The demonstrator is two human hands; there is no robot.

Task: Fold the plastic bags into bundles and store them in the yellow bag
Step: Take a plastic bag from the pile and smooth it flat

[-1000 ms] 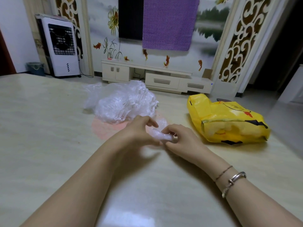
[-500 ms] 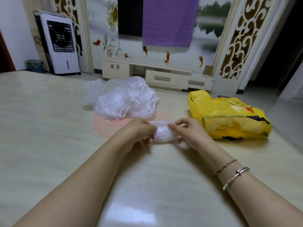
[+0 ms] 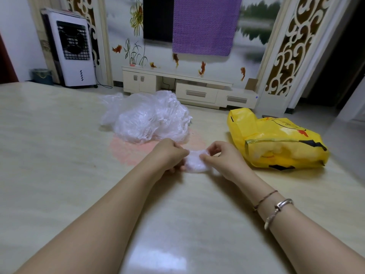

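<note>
Head view only is given, and it is read from the left edge across. At the upper left of the frame a white air cooler (image 3: 71, 54) is seen against the wall, off the counter (image 3: 49, 155). Left of centre, at the far part of the counter, a loose heap of clear plastic bags (image 3: 147, 117) is found, crumpled and not yet folded. Just below and right of that heap, the left hand (image 3: 169, 155) is seen with its fingers curled onto the left end of a small white bundle (image 3: 195, 162). That bundle is held between both hands at mid-frame, at or just above the counter; whether it touches the surface cannot be told. Its long axis is judged to run roughly left to right. On its right end the right hand (image 3: 223, 159) is closed in a pinch, thumb and fingertips drawn together on the plastic. Two bracelets are worn on the right wrist. At the right of the frame the yellow bag (image 3: 276, 143) is laid on its side, well apart from the heap and near the right hand.

The folding step is judged to be close to finished for this one bag, with the heap left to do. The coming move is judged to turn on one relation: the yellow bag lies to the right of the bundle, so the right hand is the nearer one for the transfer. Where the bag's opening faces cannot be told.
</note>
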